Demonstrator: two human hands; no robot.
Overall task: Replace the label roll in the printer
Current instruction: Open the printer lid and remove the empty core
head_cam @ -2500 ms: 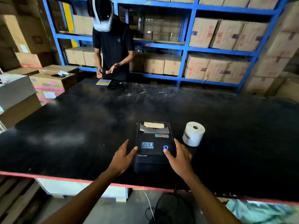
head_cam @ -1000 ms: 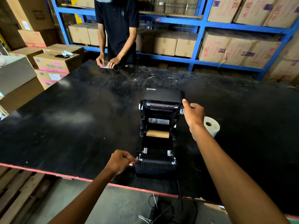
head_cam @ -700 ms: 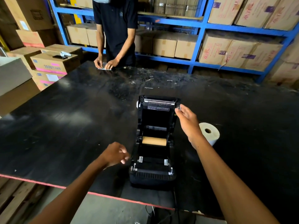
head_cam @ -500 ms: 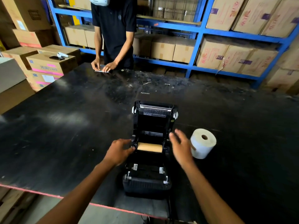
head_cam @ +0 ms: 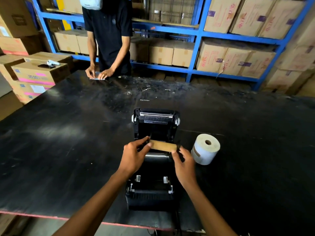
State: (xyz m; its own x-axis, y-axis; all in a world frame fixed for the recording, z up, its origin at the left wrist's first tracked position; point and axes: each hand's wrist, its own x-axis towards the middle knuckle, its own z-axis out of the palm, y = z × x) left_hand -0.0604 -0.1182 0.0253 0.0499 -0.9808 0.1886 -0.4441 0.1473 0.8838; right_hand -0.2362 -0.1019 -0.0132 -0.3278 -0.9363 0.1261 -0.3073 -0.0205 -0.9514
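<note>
The black label printer [head_cam: 150,198] sits near the front edge of the black table [head_cam: 59,142], its lid [head_cam: 155,119] swung up and back. An empty brown cardboard core [head_cam: 164,145] lies across the roll bay. My left hand [head_cam: 134,155] grips the core's left end and my right hand [head_cam: 183,163] pinches its right end, holding it just above the bay. A full white label roll [head_cam: 205,149] stands on the table to the right of the printer, apart from my right hand.
Across the table a person in a black shirt [head_cam: 109,31] presses a small card [head_cam: 97,78] to the tabletop. Blue shelving [head_cam: 194,31] with cartons fills the back. Stacked boxes [head_cam: 34,74] stand at the left. A cable hangs below the table's red front edge [head_cam: 51,217].
The printer lid went from closed to fully open. My right hand left the lid, and both hands came in onto the ends of the empty core, which now sits slightly raised.
</note>
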